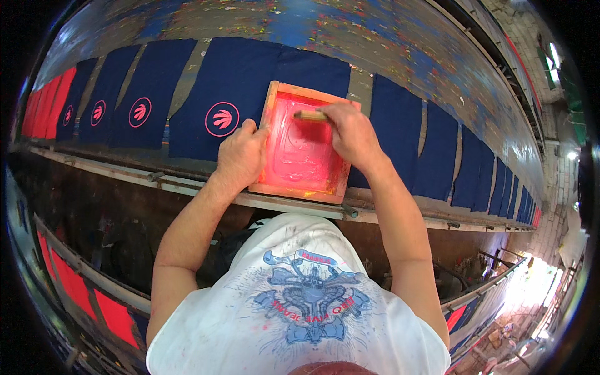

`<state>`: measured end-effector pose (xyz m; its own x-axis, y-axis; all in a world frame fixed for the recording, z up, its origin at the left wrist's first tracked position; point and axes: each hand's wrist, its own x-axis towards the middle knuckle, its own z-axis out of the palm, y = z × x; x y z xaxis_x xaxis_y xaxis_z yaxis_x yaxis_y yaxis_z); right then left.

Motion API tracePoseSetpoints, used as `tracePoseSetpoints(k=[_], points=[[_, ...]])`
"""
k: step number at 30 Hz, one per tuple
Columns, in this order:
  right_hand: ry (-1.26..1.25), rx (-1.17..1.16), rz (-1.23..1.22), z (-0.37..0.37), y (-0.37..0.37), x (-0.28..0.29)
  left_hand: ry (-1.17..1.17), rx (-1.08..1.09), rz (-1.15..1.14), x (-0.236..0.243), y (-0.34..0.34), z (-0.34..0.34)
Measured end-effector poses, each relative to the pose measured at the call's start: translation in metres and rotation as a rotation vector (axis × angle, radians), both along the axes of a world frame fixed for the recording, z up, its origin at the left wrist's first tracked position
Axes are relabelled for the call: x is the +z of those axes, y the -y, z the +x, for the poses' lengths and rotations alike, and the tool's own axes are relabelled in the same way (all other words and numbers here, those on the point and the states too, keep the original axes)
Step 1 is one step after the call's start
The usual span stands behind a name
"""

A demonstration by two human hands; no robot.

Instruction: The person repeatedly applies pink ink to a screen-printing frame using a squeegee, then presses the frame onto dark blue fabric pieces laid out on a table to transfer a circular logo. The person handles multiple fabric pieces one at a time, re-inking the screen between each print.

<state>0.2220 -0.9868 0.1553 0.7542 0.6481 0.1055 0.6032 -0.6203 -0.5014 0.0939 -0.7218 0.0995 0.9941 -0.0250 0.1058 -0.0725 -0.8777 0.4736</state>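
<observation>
One hand [242, 153], the left, clasps a wooden frame [300, 190] lying on navy cloth [250, 69] on the counter [219, 24]; I see the right hand [354, 134] gripping a squeegee [310, 115] over pink ink [297, 170].

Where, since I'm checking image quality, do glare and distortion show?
All in the head view: a blown-out white patch at lower right; the table's front rail bows; pale glints on pink ink inside the wooden frame.

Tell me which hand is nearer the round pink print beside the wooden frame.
Left hand: at the left edge of the frame, near the print. The right hand is farther right, over the frame.
</observation>
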Motion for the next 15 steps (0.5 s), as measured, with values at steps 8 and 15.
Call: tracePoseSetpoints(k=[8,15], points=[[0.216,0.095,0.010,-0.068,-0.001,-0.021,-0.015,-0.066,0.026,0.007,-0.003,0.007],[-0.023,0.227,-0.019,-0.115,0.017,0.008,0.016,-0.090,0.025,0.007,-0.004,0.007]])
